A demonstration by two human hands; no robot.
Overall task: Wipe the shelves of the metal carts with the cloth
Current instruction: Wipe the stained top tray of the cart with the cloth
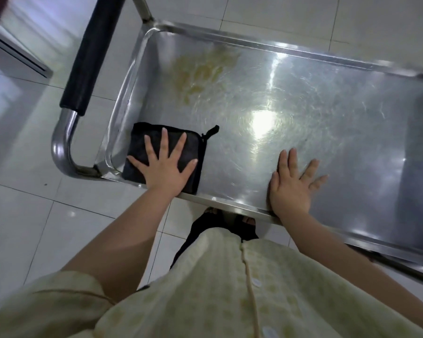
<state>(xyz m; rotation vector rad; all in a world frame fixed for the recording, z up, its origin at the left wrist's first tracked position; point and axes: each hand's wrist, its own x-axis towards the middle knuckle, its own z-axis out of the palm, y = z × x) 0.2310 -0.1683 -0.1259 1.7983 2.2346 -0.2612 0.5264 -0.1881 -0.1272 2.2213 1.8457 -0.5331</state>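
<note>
A stainless steel cart's top shelf [327,113] fills the middle and right of the view. A folded black cloth [137,140] lies flat in the shelf's near left corner. My left hand [164,164] presses down on the cloth with fingers spread and straight. My right hand [293,184] rests flat on the bare metal near the shelf's front rim, fingers spread, holding nothing. A yellowish smear [203,71] marks the shelf towards its far left.
The cart's handle with a black grip [93,52] rises at the left end, joined by a bent steel tube [61,147]. White tiled floor [34,215] surrounds the cart. A white panel edge [15,52] stands at the upper left.
</note>
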